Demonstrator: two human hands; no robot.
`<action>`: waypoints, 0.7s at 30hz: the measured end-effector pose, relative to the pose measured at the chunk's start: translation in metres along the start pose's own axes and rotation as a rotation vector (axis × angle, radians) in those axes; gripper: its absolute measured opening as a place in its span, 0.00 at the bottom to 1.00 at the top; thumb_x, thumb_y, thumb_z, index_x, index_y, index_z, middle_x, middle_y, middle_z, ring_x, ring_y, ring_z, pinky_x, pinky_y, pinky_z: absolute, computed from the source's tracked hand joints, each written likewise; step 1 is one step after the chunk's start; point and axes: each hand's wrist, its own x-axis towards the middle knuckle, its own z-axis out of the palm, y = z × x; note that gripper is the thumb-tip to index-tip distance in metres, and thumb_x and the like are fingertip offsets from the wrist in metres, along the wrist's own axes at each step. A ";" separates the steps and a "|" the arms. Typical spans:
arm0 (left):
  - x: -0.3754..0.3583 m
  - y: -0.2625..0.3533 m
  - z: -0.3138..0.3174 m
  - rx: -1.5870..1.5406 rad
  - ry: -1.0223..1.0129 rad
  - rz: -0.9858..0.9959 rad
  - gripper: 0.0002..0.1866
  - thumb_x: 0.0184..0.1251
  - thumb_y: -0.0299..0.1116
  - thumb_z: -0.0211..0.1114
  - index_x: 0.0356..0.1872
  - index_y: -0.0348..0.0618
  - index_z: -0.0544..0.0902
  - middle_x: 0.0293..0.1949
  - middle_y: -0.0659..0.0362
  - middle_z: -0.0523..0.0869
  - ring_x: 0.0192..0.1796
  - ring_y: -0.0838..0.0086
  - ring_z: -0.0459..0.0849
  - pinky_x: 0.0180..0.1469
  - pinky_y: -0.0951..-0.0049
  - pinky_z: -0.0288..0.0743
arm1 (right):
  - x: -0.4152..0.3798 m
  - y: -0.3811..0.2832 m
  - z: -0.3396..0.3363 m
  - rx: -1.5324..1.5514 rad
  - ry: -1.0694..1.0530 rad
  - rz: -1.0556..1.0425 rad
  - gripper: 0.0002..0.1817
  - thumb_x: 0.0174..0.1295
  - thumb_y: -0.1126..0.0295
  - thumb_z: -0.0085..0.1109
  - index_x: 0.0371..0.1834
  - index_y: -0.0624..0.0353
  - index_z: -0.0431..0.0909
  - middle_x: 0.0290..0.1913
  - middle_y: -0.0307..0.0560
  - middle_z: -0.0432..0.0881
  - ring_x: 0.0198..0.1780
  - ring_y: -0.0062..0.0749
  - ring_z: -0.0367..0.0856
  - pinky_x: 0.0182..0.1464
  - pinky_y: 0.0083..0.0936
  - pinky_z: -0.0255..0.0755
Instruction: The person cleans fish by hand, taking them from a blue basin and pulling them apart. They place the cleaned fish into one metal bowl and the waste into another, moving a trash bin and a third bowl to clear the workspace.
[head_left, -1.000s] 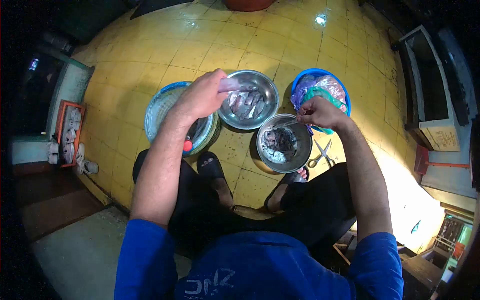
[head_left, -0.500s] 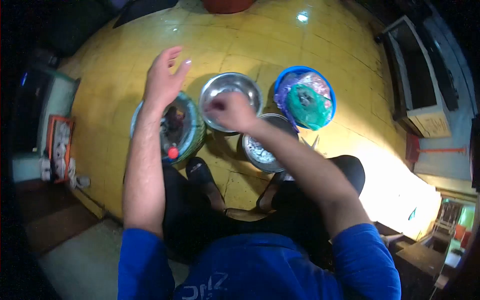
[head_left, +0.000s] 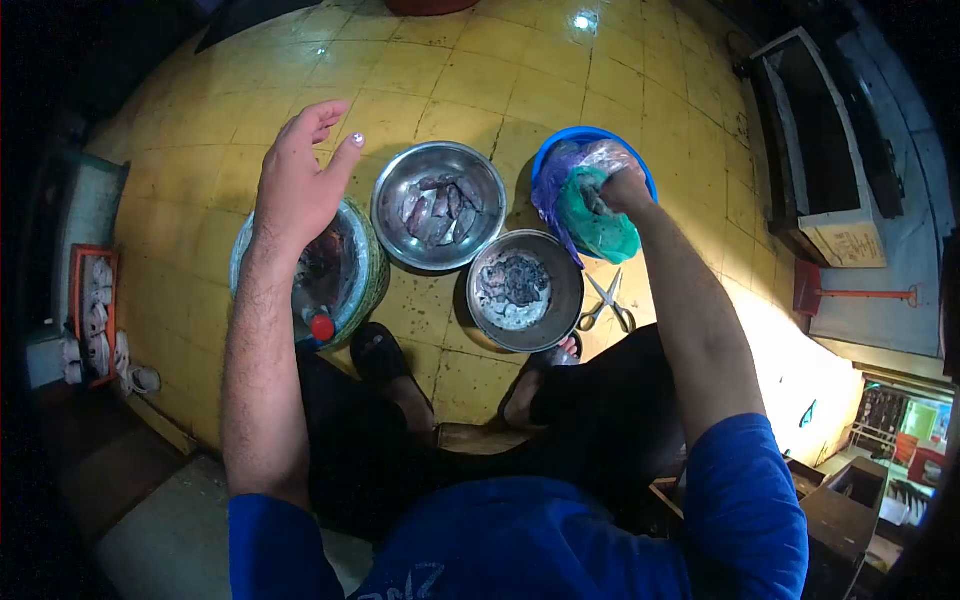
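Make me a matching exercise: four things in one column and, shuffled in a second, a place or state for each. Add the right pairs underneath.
Column one
1. Scissors
2. Left hand
3. Right hand
4. Shiny metal bowl

Column two
A. At the green plastic bag in the blue basin
B. Holding greyish pieces
C. Lying with blades parted on the yellow floor
D. Raised, with nothing visible in it

Right pairs: 1-C, 2-D, 3-A, 4-B

Green bag point(head_left: 608, 237), blue basin point(head_left: 572, 135)
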 end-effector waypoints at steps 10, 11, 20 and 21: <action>-0.004 0.005 0.011 0.087 -0.052 0.043 0.20 0.66 0.34 0.66 0.56 0.39 0.77 0.55 0.49 0.83 0.56 0.59 0.81 0.60 0.62 0.74 | -0.024 -0.016 0.032 -0.030 -0.075 0.148 0.14 0.52 0.64 0.64 0.42 0.54 0.86 0.44 0.59 0.86 0.48 0.50 0.84 0.54 0.42 0.77; -0.003 0.000 0.011 0.089 -0.062 0.042 0.20 0.67 0.35 0.66 0.58 0.40 0.77 0.56 0.50 0.82 0.57 0.61 0.81 0.58 0.63 0.75 | -0.018 -0.011 0.025 -0.054 -0.127 0.113 0.15 0.52 0.63 0.65 0.42 0.55 0.86 0.43 0.58 0.86 0.48 0.48 0.85 0.53 0.41 0.78; -0.007 0.009 0.018 0.059 -0.086 0.140 0.18 0.66 0.33 0.66 0.55 0.39 0.78 0.53 0.53 0.84 0.56 0.64 0.82 0.56 0.65 0.76 | -0.050 -0.006 -0.094 0.698 -0.192 0.077 0.08 0.65 0.64 0.61 0.35 0.56 0.82 0.29 0.37 0.84 0.35 0.21 0.81 0.32 0.23 0.71; -0.008 0.010 0.019 0.068 -0.092 0.165 0.18 0.66 0.33 0.66 0.55 0.39 0.79 0.52 0.53 0.84 0.56 0.64 0.82 0.55 0.65 0.76 | -0.060 -0.012 -0.105 0.696 -0.187 0.076 0.08 0.65 0.64 0.61 0.35 0.56 0.82 0.29 0.37 0.84 0.35 0.21 0.81 0.32 0.23 0.71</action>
